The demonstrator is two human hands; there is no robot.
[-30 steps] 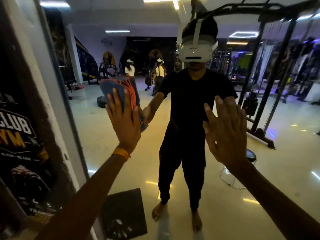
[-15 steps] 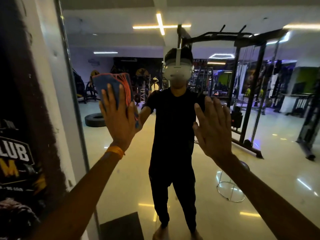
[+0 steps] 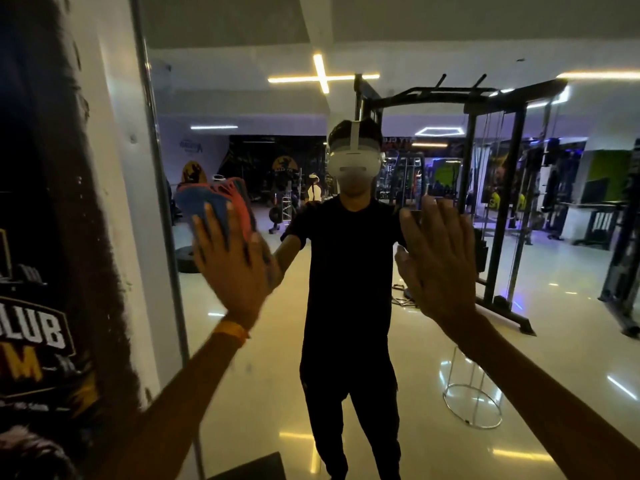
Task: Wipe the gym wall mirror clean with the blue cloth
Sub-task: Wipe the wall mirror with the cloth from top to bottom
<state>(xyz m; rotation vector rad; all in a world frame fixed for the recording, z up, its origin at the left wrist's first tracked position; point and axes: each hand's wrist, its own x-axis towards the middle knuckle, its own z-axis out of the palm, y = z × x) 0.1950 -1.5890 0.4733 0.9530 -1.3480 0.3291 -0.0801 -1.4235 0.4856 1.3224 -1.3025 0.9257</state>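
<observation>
my left hand (image 3: 235, 268) lies flat, fingers straight and spread, pressing the cloth (image 3: 214, 202) against the mirror (image 3: 263, 382) near its left edge. nothing curls round the cloth. the hand hides the cloth's lower part, and blur smears its orange side. my right hand (image 3: 436, 258) is flat, spread and empty, and i cannot tell whether it touches the mirror. the poster (image 3: 38, 341) at left is cut off.
</observation>
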